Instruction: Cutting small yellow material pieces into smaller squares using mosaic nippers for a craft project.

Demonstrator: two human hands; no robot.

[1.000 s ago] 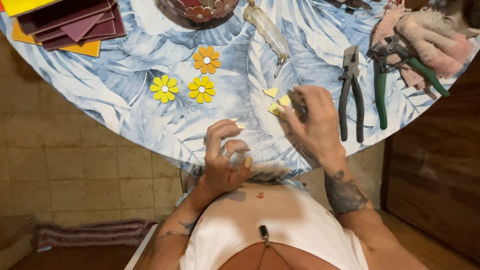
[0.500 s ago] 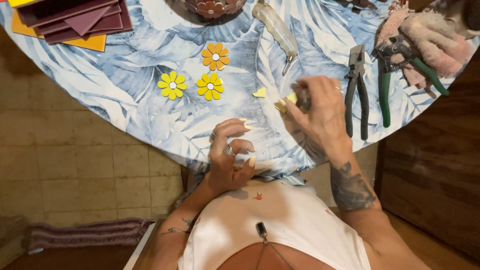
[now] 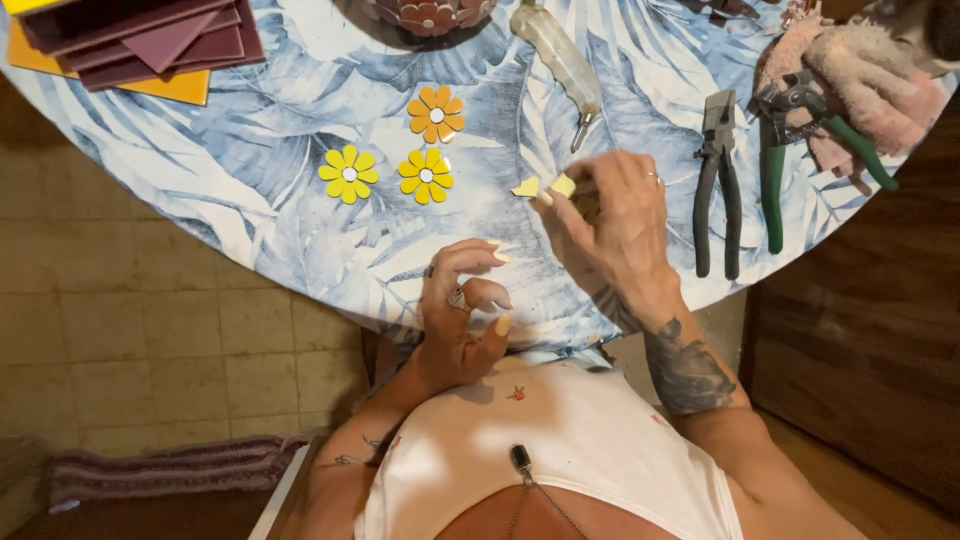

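Observation:
My right hand [image 3: 612, 228] rests on the round table with the blue leaf-print cloth [image 3: 250, 210]. Its fingertips pinch a small yellow tile piece [image 3: 563, 185], and something dark shows under the fingers. A second yellow chip [image 3: 525, 187] lies on the cloth just left of it. My left hand [image 3: 460, 312] hovers at the table's near edge with its fingers loosely curled; what lies inside them is hidden. Three finished tile flowers sit to the left: an orange flower [image 3: 435, 113] and two yellow ones [image 3: 348, 173] [image 3: 425, 175].
Black pliers [image 3: 715, 180] and green-handled nippers [image 3: 790, 150] lie right of my right hand, beside pink work gloves [image 3: 860, 75]. A clear-handled cutter [image 3: 558, 48] and a bowl [image 3: 425, 12] are at the far side. Maroon and yellow sheets [image 3: 150, 40] are stacked at far left.
My right hand has shifted slightly left and turned the yellow piece at its fingertips. My left hand has loosened its fingers and drawn back a little toward the table edge.

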